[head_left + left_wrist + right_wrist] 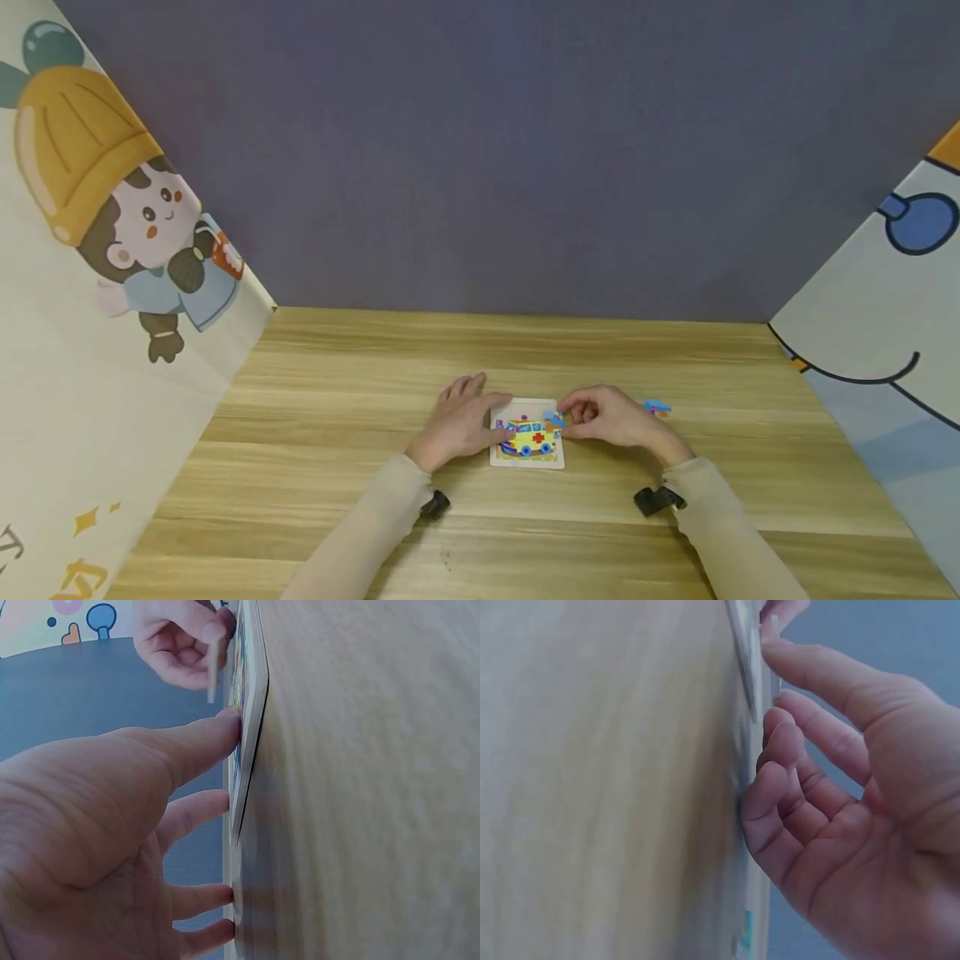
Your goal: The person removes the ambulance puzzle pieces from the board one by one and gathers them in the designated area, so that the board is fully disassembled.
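Note:
A small jigsaw puzzle board (506, 461) with a pale rim and a yellow ambulance picture lies flat on the table. My left hand (459, 423) rests at its left side, fingers spread and fairly straight, the thumb pressing on the picture. Over the board's upper right part, my right hand (609, 416) pinches a blue and orange puzzle piece (553, 420) between thumb and index finger. In the left wrist view that piece (213, 671) appears edge-on, apart from the board. The right hand's other fingers curl in towards the palm.
Another loose puzzle piece (657, 407), blue with some orange, lies on the table to the right of my right hand. The wooden table (360, 350) meets a dark back wall (517, 167). Panels with cartoon pictures stand at left and right.

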Available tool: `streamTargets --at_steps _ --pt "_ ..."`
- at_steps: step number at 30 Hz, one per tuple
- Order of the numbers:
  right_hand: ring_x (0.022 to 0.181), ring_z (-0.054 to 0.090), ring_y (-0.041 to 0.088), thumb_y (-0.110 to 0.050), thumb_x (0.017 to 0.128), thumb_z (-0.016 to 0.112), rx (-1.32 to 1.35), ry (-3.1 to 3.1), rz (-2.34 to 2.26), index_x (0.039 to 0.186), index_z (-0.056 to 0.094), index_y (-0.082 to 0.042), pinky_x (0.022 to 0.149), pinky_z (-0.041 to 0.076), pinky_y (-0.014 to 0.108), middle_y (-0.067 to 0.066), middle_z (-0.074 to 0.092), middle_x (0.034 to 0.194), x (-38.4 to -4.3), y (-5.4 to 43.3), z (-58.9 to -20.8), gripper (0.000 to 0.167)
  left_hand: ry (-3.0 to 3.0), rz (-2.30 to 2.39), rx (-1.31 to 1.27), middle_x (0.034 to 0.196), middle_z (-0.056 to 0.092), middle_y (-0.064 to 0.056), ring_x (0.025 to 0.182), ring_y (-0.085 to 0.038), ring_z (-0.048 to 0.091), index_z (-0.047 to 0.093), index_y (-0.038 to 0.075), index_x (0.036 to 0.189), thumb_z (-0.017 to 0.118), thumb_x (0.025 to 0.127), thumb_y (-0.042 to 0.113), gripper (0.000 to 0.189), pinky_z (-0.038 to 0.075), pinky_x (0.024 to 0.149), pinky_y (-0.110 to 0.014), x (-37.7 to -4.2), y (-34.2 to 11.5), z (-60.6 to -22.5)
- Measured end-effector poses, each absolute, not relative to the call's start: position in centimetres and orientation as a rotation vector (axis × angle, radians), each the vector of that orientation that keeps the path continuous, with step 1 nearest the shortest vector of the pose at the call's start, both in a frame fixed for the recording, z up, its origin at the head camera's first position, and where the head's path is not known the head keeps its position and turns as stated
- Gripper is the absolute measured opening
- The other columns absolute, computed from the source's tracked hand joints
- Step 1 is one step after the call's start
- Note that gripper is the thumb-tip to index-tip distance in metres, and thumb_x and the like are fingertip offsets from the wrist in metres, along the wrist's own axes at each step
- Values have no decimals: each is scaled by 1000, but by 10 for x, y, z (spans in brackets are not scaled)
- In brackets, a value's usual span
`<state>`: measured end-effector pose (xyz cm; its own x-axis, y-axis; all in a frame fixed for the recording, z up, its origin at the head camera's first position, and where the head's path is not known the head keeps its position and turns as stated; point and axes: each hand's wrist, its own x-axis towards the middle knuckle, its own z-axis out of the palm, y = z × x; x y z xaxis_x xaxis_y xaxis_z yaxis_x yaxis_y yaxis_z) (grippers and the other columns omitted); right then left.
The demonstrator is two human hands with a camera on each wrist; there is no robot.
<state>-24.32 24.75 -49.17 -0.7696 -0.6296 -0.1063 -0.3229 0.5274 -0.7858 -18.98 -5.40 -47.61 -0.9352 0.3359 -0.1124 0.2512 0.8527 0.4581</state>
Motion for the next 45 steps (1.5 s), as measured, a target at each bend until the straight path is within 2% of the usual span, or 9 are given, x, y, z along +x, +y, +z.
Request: streamTargets --at_steps 11,18,25,32,39,45 --pt "80 60 14 -29 92 85 -696 2444 -1138 126 75 -14 68 52 25 1 69 94 -247 279 -478 39 2837 676 455 173 30 -22 159 -48 26 62 27 151 74 97 52 61 21 128 -68 -190 -55 -478" --pt "76 55 11 -27 94 84 -665 2456 -1162 129 73 -9 64 47 24 5 67 94 -248 303 -474 41 2843 687 459 173 31 -22 159 -48 26 62 27 150 74 97 51 60 21 128 -69 -191 -55 -479" --pt "74 55 10 -31 96 82 -619 2512 -1122 131 72 -12 62 48 25 3 69 96 -247 328 -474 41 2850 679 454 173 31 -22 159 -48 26 63 27 150 75 97 51 60 21 128 -68 -190 -55 -478" --pt "67 57 14 -29 99 78 -593 2546 -1116 136 70 -9 56 51 28 8 70 98 -244 357 -473 43 2841 665 450 174 30 -21 159 -47 26 62 27 151 74 97 52 61 21 129 -67 -190 -53 -478" --pt "71 52 7 -30 101 75 -551 2618 -1054 137 69 -8 59 46 26 4 68 96 -243 383 -476 43 2836 678 452 174 30 -21 159 -48 25 61 27 151 74 97 51 60 20 129 -68 -190 -53 -478" --pt "72 50 4 -25 101 75 -515 2670 -1024 138 68 -2 60 42 25 4 68 96 -245 405 -483 45 2837 682 448 173 30 -21 160 -47 25 62 27 151 74 97 50 60 20 129 -68 -190 -53 -477"
